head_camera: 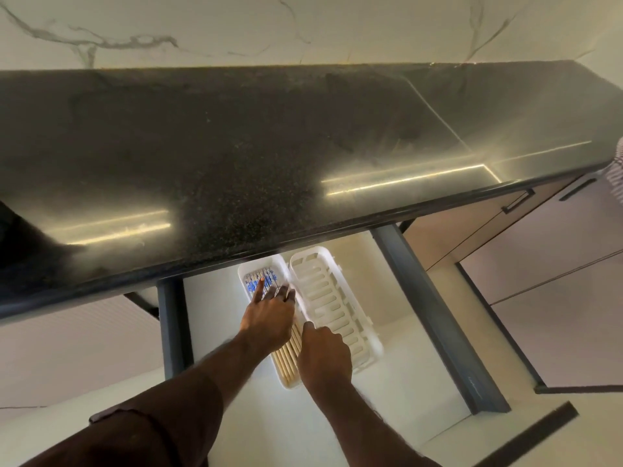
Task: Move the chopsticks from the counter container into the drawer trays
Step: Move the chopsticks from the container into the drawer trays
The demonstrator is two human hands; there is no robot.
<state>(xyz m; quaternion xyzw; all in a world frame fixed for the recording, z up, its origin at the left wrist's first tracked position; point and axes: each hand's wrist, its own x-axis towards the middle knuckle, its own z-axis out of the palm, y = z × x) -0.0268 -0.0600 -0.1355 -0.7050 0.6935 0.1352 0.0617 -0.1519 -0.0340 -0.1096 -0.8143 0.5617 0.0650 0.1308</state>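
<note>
**Hands at the drawer trays**

Chopsticks (286, 355) lie in the left tray (243, 272) of the open drawer (435, 318) below the bench (236, 146). Left hand (268, 320) rests on them, fingers spread, gripping nothing. Right hand (325, 357), loosely curled and holding nothing, sits at that tray's near end. Right tray (337, 298) lies just beside.

The light is dim and warm. Bright streaks of glare lie on the dark bench (236, 146). Wide-angle lens bends the edges; the white tray (333, 298) looks blurred.
</note>
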